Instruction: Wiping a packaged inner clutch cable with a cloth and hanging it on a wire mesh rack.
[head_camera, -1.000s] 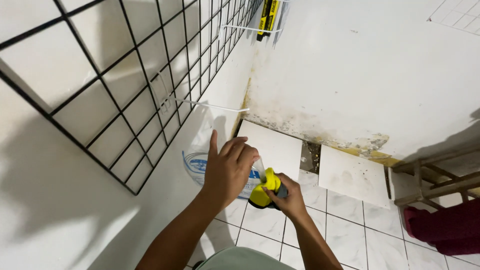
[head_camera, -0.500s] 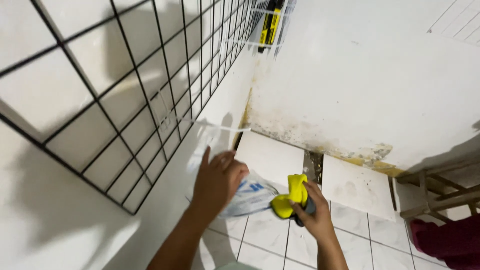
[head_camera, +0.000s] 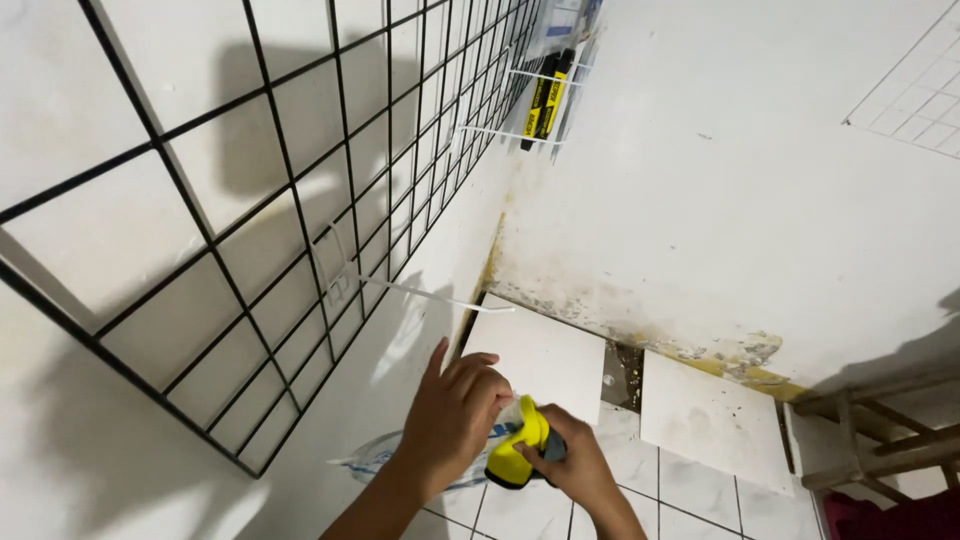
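My left hand (head_camera: 455, 415) pinches the top of a clear plastic package with blue print (head_camera: 400, 462), low in the view near the white wall. My right hand (head_camera: 565, 465) grips the yellow and dark object (head_camera: 518, 452) at the package's right end, fingers wrapped around it. Both hands meet just below a thin white wire hook (head_camera: 430, 295) that sticks out from the black wire grid panel (head_camera: 250, 230) on the left wall. The rest of the package is partly hidden behind my left hand.
More white hooks higher on the grid carry hanging yellow and black packaged items (head_camera: 548, 98). Two loose white tiles (head_camera: 540, 355) lean against the stained back wall. A wooden frame (head_camera: 880, 430) and dark red cloth (head_camera: 900, 515) sit at the lower right.
Both hands have risen with the package and moved closer to the white hook. The view has tilted up and the left hand's fingers have closed onto the package top.
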